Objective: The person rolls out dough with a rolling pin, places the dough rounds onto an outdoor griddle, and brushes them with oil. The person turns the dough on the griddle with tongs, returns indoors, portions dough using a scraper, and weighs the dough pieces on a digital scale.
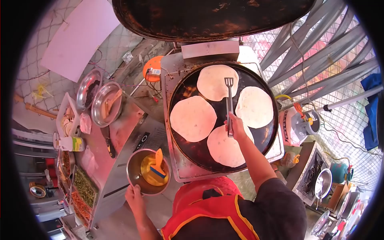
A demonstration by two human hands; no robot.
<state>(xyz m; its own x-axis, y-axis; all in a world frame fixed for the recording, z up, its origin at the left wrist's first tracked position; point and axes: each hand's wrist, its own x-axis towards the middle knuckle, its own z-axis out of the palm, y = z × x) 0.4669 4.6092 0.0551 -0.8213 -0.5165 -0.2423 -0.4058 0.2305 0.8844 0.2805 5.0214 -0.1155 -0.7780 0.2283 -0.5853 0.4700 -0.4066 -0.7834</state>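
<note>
My right hand is wrapped round a pair of metal tongs with a slotted end. The slotted end lies over the far flatbread. Several pale round flatbreads lie on the round black griddle, among them a left one, a right one and a near one, partly under my right hand and forearm. My left hand grips the rim of a metal bowl beside the griddle. Yellow liquid fills its bottom, and an orange-handled brush with blue rests in it.
The griddle's dark lid stands raised behind it. On the left table are a metal basin, a knife, a white tub and a tray of chopped greens. A gas cylinder and metal ladle are at right.
</note>
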